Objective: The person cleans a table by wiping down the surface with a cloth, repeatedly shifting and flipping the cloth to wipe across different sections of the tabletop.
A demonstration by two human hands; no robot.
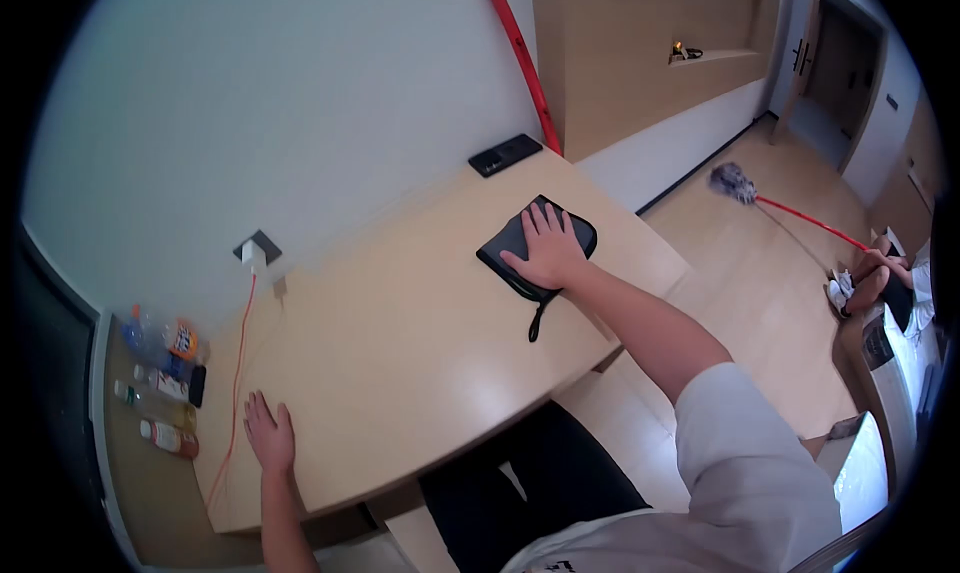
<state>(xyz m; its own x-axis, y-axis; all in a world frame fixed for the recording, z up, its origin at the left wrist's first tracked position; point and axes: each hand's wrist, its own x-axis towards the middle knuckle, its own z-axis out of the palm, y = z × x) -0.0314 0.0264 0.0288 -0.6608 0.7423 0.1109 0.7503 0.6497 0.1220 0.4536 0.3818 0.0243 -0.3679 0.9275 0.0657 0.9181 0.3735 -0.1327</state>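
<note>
My right hand [548, 250] lies flat with fingers spread on a black zippered case [510, 241] near the right end of the wooden table [400, 303]. A wrist strap [535, 323] hangs from the case toward the table's front edge. Over at the left end, my left hand [270, 435] rests open on the tabletop, holding nothing. Just beside it runs an orange charging cable [241, 358], which goes up to a white plug [253, 259] in the wall socket. A black phone [505, 155] lies at the back right corner, beyond the case.
Several bottles [165, 409] stand beyond the table's left end. A red pole [522, 58] leans by the wall behind the phone. At the right, a seated person [890, 273] holds a red-handled duster [735, 183] over the floor. A doorway [835, 83] is farther back.
</note>
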